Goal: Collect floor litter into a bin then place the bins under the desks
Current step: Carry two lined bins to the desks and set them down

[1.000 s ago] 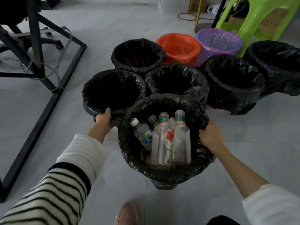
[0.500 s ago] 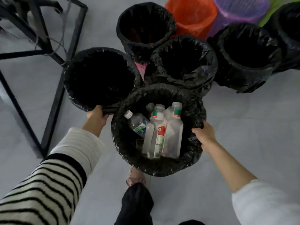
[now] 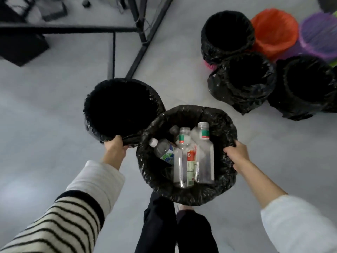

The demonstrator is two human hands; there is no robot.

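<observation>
Two black-lined bins hang above the grey floor in front of me. My left hand (image 3: 114,147) grips the near rim of the dark bin (image 3: 102,132) on the left, whose inside shows nothing. My right hand (image 3: 235,151) grips the right rim of the other bin (image 3: 193,195), which holds several clear plastic bottles (image 3: 193,157) with red and green labels. The two bins touch side by side.
A cluster of bins stands on the floor at the right: three black-lined ones (image 3: 242,88), an orange one (image 3: 273,33) and a purple one (image 3: 319,37). A black metal desk frame (image 3: 140,52) crosses the upper left. My dark trouser legs (image 3: 164,225) show below the bins.
Both held bins have risen off the floor and moved left, away from the cluster. My view has turned left toward the desk frame.
</observation>
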